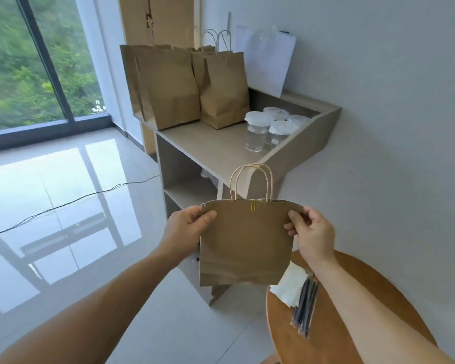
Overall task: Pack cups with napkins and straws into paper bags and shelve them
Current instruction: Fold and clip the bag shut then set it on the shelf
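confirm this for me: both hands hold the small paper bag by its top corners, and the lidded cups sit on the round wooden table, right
Not quite. In the head view the lidded cups sit on the shelf unit, not the round wooden table. Both the left hand and right hand do hold the small paper bag by its top corners.

A large window [24, 61] at far left overlooks green foliage; a thin black cable [71, 203] trails across the glossy white tiled floor [63, 258] beside a plain grey wall [392, 127].
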{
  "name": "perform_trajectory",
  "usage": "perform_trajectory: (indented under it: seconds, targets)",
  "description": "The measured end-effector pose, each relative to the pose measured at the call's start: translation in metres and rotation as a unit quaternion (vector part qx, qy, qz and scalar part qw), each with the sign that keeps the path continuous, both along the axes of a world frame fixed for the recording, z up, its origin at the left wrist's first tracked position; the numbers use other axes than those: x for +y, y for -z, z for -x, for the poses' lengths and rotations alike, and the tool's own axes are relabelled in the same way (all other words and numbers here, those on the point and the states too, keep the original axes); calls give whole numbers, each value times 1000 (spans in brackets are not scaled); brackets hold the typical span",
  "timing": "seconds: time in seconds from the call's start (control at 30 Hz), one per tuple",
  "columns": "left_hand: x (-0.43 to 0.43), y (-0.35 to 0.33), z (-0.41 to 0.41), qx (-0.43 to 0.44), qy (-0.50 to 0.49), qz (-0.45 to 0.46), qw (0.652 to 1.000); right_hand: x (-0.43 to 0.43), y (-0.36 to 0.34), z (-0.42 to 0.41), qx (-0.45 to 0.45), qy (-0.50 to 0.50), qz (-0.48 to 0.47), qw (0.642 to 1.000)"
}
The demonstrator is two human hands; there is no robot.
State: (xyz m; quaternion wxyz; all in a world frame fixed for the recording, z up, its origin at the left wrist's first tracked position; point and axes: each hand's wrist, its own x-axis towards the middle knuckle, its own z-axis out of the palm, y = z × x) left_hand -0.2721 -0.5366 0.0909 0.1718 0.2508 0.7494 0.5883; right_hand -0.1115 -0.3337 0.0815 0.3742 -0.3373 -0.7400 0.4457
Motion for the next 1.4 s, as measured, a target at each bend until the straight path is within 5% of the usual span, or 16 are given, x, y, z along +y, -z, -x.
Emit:
perform_trajectory:
  seconds: [0.4,0.77,1.13,1.4]
  targets:
    - [-32,-107,115,37,-171,-187,967,-2,-114,170,58,-165,-24,984]
    - [43,-165,238,119,-222,-215,944,90,-196,334,81,-240,-75,964]
    - [94,-175,382,145,-206,-164,954,150,-227,484,-29,-215,-182,959]
    - [119,-151,447,172,-162,-105,966,183,-235,557,-222,-168,-392,877]
